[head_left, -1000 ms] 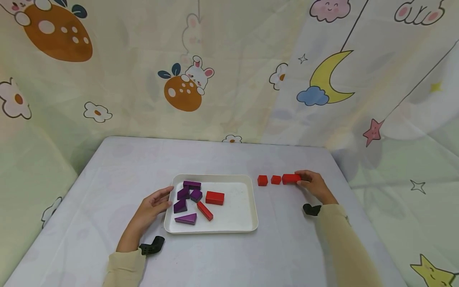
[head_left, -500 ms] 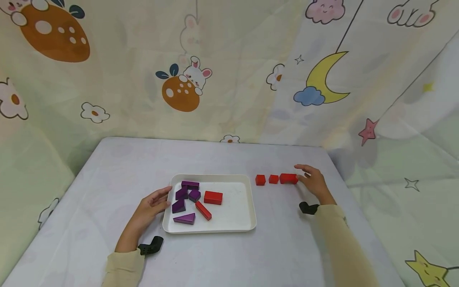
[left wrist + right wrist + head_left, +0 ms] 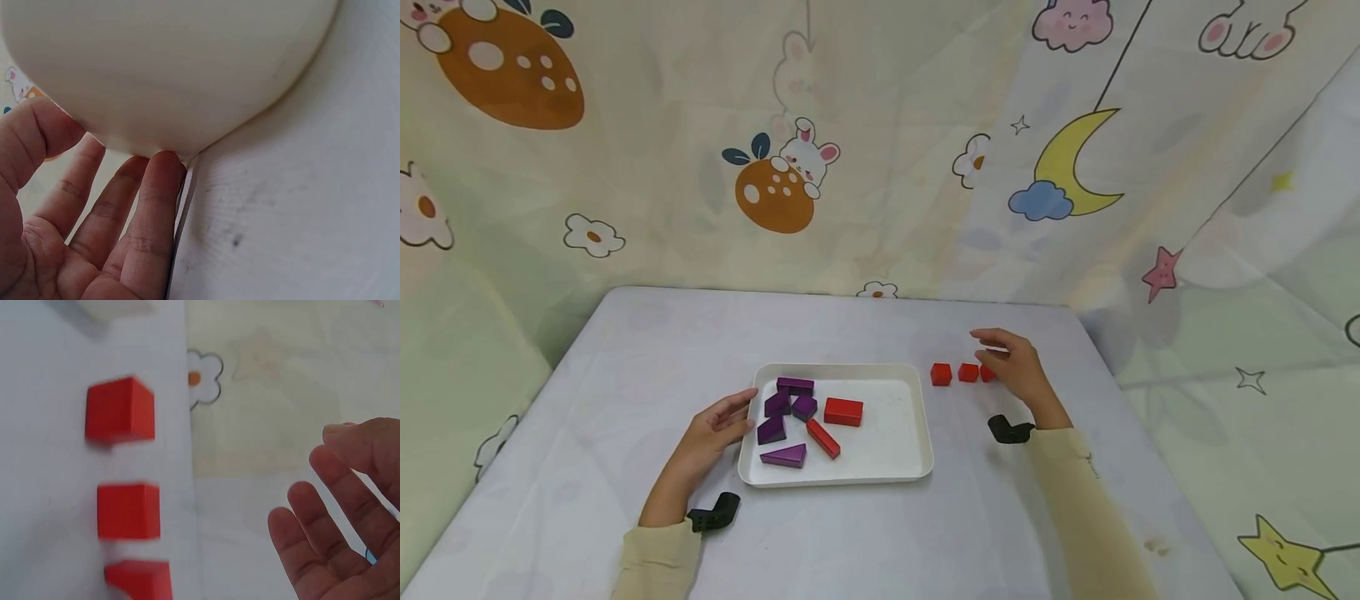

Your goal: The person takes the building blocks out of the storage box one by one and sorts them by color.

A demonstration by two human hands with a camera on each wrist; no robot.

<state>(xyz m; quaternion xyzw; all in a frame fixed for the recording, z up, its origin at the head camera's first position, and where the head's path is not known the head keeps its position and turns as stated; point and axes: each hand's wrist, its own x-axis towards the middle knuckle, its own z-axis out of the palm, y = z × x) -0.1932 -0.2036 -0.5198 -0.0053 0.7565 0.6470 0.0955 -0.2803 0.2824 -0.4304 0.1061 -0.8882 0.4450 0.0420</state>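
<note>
My left hand [image 3: 707, 433] rests its fingertips and thumb against the left end of a white tray [image 3: 835, 482]; the left wrist view has them on the tray's outer wall [image 3: 162, 81]. Several purple blocks [image 3: 784, 456] lie in the tray's left part, beside a red rectangular block [image 3: 843, 412] and a slim red block [image 3: 823, 438]. To the tray's right, red blocks stand in a row: a cube [image 3: 941, 374], a smaller block [image 3: 967, 372] and a longer one [image 3: 987, 374], partly hidden by my right hand [image 3: 1015, 367]. That hand hovers above them, fingers spread, holding nothing.
A white cloth covers the table [image 3: 880, 542]. Behind it hangs a patterned curtain [image 3: 887, 208] with cartoon prints. Black camera mounts sit at the left wrist [image 3: 715, 512] and the right wrist [image 3: 1009, 430].
My right hand has let go of the longer red block, lifted and moved left over the row. My left hand stays at the tray. The view has shifted slightly.
</note>
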